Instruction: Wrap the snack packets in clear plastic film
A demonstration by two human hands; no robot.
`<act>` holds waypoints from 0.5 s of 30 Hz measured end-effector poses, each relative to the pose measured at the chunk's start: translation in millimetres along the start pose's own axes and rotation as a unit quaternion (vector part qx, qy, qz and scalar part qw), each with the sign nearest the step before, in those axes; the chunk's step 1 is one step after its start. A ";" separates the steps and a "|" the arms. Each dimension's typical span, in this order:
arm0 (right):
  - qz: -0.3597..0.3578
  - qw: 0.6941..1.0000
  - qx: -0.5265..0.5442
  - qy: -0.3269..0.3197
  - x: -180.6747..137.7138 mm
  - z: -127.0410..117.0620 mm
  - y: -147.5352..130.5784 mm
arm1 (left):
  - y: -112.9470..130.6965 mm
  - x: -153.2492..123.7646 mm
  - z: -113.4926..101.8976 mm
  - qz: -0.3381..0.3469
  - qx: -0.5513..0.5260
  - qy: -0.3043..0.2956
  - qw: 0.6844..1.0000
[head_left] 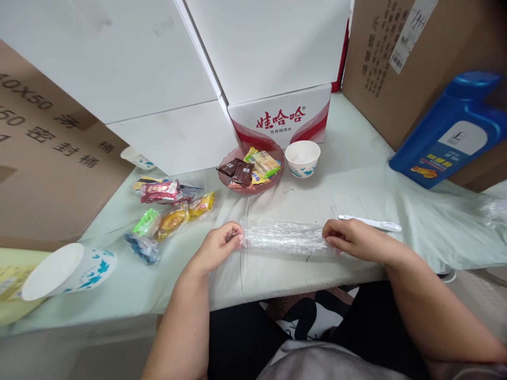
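A strip of crinkled clear plastic wrap [285, 238] stretches between my two hands, low over the near part of the table. My left hand [222, 243] pinches its left end, fingers closed. At the other end, my right hand [354, 238] grips the wrap with curled fingers. Just behind the right hand lies a white utility knife [372, 224]. Several wrapped snacks [173, 221] are spread to the left of my left hand. Beyond the wrap stands a pink glass bowl [253, 189] of packaged snacks, with a white paper cup [303, 163] beside it.
White cartons [281, 119] form a wall at the back. Brown boxes stand left [51, 142] and right [400, 58]. A blue bottle [447, 134] leans at the right. One paper tub [85, 269] lies tipped at the left edge; another cup [138, 157] sits behind the snacks.
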State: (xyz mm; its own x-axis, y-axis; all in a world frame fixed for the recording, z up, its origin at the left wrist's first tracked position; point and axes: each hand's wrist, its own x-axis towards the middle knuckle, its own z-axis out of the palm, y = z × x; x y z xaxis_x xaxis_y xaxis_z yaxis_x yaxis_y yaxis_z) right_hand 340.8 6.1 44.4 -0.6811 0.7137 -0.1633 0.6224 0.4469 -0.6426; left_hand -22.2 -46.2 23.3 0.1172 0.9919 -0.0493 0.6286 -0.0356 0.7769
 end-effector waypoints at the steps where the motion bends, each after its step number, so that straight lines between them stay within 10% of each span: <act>1: 0.030 0.999 -0.022 0.028 2.5 2.0 -0.2 | -2.9 1.9 3.0 -0.014 0.001 0.027 1.000; 15: 0.118 0.918 -0.255 0.279 30.6 34.6 5.6 | -3.6 16.9 25.6 -0.079 0.313 0.193 0.927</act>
State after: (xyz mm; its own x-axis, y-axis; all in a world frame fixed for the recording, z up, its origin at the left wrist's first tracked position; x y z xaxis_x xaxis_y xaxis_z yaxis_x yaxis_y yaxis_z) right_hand 310.2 11.8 9.9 -0.2895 0.9245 0.2479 0.9237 0.3377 -0.1808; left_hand -2.9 -32.5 3.6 -0.2218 0.9561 0.1917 0.9515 0.1691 0.2570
